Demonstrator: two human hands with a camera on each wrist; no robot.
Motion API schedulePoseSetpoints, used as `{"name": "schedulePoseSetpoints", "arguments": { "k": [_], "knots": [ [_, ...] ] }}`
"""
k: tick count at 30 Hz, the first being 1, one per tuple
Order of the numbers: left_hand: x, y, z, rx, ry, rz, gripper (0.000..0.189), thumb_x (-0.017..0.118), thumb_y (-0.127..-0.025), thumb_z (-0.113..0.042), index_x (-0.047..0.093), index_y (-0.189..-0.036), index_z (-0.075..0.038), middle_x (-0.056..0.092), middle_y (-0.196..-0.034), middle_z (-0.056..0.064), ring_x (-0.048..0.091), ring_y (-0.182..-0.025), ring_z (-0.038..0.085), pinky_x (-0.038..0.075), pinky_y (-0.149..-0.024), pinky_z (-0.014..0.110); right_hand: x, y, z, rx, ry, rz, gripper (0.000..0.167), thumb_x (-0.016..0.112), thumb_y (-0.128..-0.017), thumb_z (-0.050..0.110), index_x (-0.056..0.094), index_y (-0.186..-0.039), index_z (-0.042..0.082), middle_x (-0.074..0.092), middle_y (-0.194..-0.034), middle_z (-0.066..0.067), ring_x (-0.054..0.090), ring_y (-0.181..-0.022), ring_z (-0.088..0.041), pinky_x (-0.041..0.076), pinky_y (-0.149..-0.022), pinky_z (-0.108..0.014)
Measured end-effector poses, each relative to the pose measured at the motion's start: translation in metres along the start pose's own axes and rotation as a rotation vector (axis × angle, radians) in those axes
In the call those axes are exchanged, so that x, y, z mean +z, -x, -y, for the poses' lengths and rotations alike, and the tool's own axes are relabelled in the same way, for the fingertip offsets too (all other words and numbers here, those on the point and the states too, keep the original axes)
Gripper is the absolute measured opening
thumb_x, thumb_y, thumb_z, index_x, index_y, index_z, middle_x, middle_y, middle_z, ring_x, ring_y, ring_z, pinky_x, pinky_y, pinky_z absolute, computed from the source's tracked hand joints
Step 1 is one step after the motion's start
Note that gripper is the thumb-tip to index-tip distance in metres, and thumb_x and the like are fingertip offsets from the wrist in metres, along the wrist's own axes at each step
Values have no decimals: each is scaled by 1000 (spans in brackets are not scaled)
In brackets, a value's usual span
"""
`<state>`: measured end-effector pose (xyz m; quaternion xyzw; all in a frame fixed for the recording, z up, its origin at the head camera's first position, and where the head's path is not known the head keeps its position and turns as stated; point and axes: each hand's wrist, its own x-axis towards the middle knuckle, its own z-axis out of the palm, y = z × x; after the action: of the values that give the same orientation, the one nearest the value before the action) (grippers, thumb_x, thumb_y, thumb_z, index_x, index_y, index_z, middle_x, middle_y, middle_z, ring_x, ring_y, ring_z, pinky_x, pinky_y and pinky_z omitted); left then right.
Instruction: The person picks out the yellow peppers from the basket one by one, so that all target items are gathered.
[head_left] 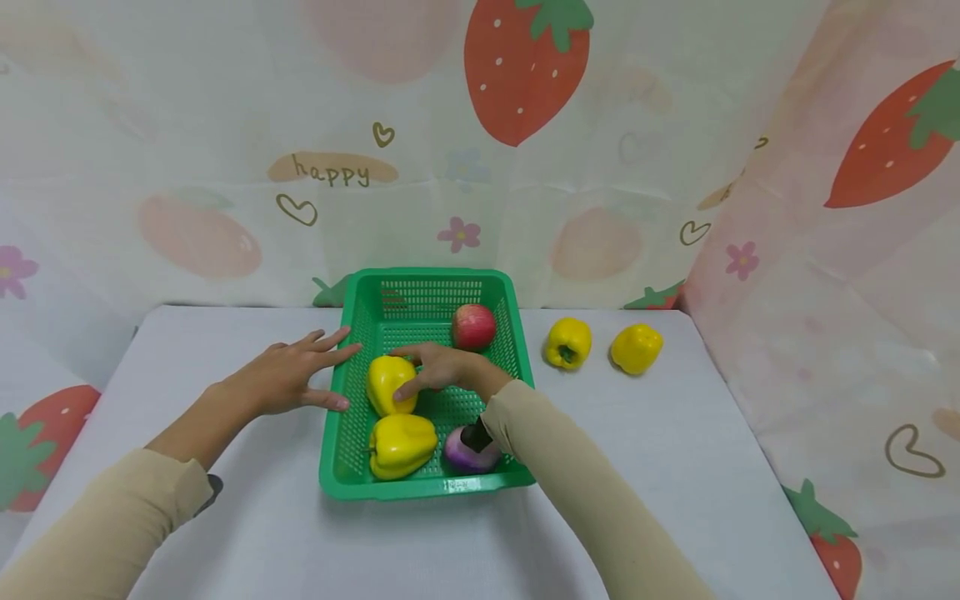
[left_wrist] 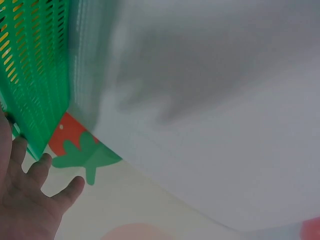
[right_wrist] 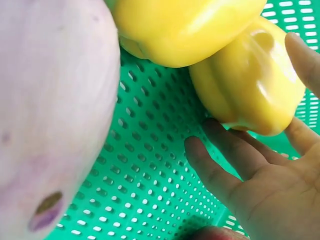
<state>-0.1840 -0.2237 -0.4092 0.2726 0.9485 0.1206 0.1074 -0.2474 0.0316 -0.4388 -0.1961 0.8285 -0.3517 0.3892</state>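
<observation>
In the head view my right hand reaches into a green basket. Its thumb and fingers spread around a yellow bell pepper by the left wall; fingertips lie right at the pepper's side in the right wrist view, without curling round it. A second yellow bell pepper lies just in front of that one. Beside it sits a purple and white turnip, partly covered by the right wrist's dark camera. My left hand has its fingers spread, with the tips at the basket's left rim.
A red apple lies in the basket's back right corner. On the white table, right of the basket, are two more yellow bell peppers, one nearer and one farther right. Printed cloth hangs behind the table.
</observation>
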Motion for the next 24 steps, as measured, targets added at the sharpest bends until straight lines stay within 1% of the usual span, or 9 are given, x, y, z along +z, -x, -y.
{"name": "schedulePoseSetpoints", "arguments": {
  "k": [4,11,19,24],
  "knots": [
    [1,0,1,3,3,-5,84,74,-85,-51,42,-152,-12,27,-161,19,28,-141,53,30,-101,76,1,-4,-1,-7,13,-4,77,77,-88,28,38,-154,21,46,-146,-11,48,-122,-24,46,-105,-41],
    [1,1,0,0,-2,-4,84,75,-85,-48,41,-152,-12,26,-161,18,27,-142,53,30,-102,75,4,-10,-3,-26,106,-39,70,74,-91,24,41,-153,20,46,-147,-9,45,-127,-25,39,-111,-41],
    [2,0,1,0,-6,-7,83,75,-85,-47,41,-152,-12,26,-161,19,27,-141,53,31,-101,76,5,-12,-4,-33,106,-57,69,75,-90,23,44,-151,20,45,-148,-9,45,-129,-26,41,-109,-41],
    [1,0,1,5,-7,-14,84,75,-84,-49,42,-152,-12,27,-161,19,29,-141,53,32,-100,75,5,-13,-4,-41,95,-63,68,76,-90,22,44,-151,18,46,-147,-10,46,-130,-28,42,-108,-42]
  ]
}}
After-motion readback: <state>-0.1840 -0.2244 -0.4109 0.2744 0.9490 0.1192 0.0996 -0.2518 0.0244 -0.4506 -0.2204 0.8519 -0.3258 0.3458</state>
